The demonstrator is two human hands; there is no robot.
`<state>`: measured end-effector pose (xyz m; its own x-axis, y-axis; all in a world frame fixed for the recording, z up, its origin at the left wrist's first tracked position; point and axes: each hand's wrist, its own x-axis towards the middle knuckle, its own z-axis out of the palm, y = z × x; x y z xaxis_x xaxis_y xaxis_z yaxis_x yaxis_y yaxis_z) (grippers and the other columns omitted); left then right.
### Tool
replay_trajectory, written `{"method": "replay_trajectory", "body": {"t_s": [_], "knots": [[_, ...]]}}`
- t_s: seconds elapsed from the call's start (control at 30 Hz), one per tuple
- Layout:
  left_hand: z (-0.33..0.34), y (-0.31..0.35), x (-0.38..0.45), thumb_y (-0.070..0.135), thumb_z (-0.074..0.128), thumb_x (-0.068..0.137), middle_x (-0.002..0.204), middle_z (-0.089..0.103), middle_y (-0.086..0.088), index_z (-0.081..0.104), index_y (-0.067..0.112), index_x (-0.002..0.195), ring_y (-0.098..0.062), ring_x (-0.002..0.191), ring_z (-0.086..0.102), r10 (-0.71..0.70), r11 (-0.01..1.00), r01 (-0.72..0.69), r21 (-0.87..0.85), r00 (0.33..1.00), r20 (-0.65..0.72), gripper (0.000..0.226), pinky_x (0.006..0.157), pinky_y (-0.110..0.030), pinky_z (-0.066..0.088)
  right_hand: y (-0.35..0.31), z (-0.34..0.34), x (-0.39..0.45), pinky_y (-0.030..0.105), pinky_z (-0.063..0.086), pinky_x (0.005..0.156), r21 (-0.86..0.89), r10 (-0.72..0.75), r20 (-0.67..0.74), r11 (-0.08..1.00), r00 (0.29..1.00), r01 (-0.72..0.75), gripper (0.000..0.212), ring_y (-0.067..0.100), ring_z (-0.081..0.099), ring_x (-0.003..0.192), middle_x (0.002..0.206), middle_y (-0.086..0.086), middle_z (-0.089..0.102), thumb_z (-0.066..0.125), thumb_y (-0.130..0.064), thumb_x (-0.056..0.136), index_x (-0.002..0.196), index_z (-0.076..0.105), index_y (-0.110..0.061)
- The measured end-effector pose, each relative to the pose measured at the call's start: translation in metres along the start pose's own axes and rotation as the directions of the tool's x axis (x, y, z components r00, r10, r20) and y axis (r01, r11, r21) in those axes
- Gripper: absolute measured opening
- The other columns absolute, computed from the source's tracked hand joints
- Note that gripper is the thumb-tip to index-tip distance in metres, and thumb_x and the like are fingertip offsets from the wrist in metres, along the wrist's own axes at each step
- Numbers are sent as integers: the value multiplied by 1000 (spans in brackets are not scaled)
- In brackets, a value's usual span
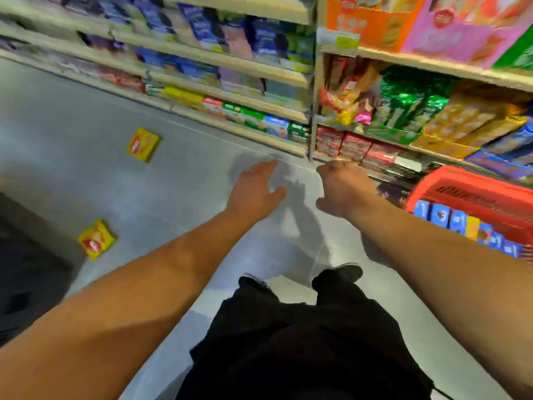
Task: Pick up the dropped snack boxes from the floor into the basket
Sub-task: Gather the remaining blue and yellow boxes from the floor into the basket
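Two yellow snack boxes lie on the grey floor to my left: one [143,144] farther off, one [96,239] nearer. A red basket [473,189] stands on the floor at the right, with several blue boxes and a yellow one inside it. My left hand [255,190] hangs over bare floor in the middle, fingers spread, holding nothing. My right hand [343,187] is beside it, left of the basket, fingers curled inward with nothing visible in them. Both hands are well away from the yellow boxes.
Stocked store shelves [236,99] run along the far side of the aisle and on the right. My black shoes [337,274] and dark shorts show below. A dark shape [26,272] sits at the left edge. The picture is blurred by motion.
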<state>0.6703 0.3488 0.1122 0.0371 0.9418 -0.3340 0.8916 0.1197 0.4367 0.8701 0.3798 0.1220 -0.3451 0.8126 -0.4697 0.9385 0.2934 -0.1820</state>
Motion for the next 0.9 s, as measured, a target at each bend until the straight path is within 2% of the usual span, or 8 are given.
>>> {"method": "replay_trajectory", "body": {"t_s": [0.13,0.23,0.33,0.43,0.53,0.67,0.73,0.9], "knots": [[-29,-89,-50,35,62,91,152,36,-13,36,17,147,-27,139,36,-153,987,147,-68,984,-92,65,113,-30,22,-94,-1,29,42,39,103,-126,-129,44,983,991,134,67,34,43,127,136,9,48,66,-42,78,137,46,-16],[-55,-152,-86,43,59,89,153,36,-11,35,18,148,-27,140,34,-238,969,224,-101,960,-149,68,113,-30,22,-168,-2,44,42,38,103,-206,-200,58,956,978,207,70,33,41,130,140,8,44,64,-44,79,140,42,-18],[-79,-219,-125,36,60,91,153,35,-9,35,18,148,-24,141,33,-349,935,320,-155,909,-227,65,112,-25,19,-257,3,57,40,38,106,-254,-308,73,914,949,317,70,32,40,132,143,8,43,64,-42,79,140,42,-17],[-95,-278,-163,37,62,90,152,37,-7,35,19,148,-26,137,38,-483,872,428,-237,829,-281,66,111,-30,28,-343,9,68,40,37,107,-309,-411,113,851,905,425,70,32,39,133,144,8,42,64,-42,80,141,41,-17],[-109,-329,-195,39,60,90,154,34,-7,34,22,148,-26,139,36,-610,789,534,-303,738,-289,67,112,-31,28,-417,17,79,41,37,108,-346,-498,157,781,853,520,70,32,40,132,143,9,43,64,-43,80,141,42,-16],[-125,-391,-222,39,60,90,154,33,-9,33,21,148,-30,139,35,-707,704,603,-375,648,-285,67,113,-35,28,-501,32,100,41,38,107,-351,-594,195,700,780,621,66,32,43,128,135,8,49,65,-42,77,136,47,-16],[-133,-424,-230,39,60,90,154,34,-9,33,20,148,-30,138,35,-766,640,644,-419,577,-283,67,113,-35,28,-545,41,116,40,38,107,-354,-634,232,651,737,672,65,32,42,129,135,8,48,65,-41,78,136,48,-17],[-156,-498,-225,42,58,91,154,34,-5,33,22,148,-29,138,35,-848,530,706,-471,457,-269,66,111,-38,31,-634,54,172,39,38,104,-363,-696,301,548,651,754,65,32,43,127,136,8,48,63,-39,80,138,45,-16]]}}
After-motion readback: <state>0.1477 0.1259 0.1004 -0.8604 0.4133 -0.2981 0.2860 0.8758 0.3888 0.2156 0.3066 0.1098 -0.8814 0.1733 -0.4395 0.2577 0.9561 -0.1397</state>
